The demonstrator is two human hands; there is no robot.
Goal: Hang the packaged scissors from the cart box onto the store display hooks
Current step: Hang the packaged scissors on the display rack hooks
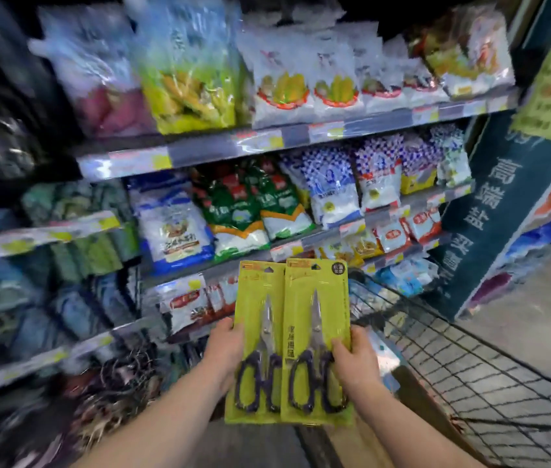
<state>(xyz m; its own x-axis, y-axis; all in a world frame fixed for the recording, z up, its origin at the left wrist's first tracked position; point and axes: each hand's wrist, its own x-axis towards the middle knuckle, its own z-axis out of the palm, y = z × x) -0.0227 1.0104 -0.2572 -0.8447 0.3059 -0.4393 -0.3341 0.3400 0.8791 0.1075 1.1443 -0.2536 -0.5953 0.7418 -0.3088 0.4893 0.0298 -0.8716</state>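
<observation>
Both hands grip a pack of scissors apiece. The left hand [223, 352] holds the left pack [255, 339] by its outer edge, thumb on the front and fingers hidden behind the card. The right hand [356, 363] clasps the right pack [316, 332] the same way, thumb laid across the handle end. The two packs stand upright side by side in front of the shelves [199, 153], inner edges touching or slightly overlapping, with the hang holes at the top and the blade tips pointing up. The cart [470, 349] is just to the right, and a brown edge low inside it is probably the box [416, 400]. No hooks can be made out; the shelves show only bagged goods, much of it blurred.

Several things could go wrong from here. Each pack is held low, near the handles, so the top with the hole is free to sway, and it may miss a hook tip or bend against it. With both hands full, neither is free to steady a hook or part the stock already on it. Where the cards meet, one may catch the other and drag it askew as one is lifted away. The smooth plastic fronts also look slippery under a thumb.
</observation>
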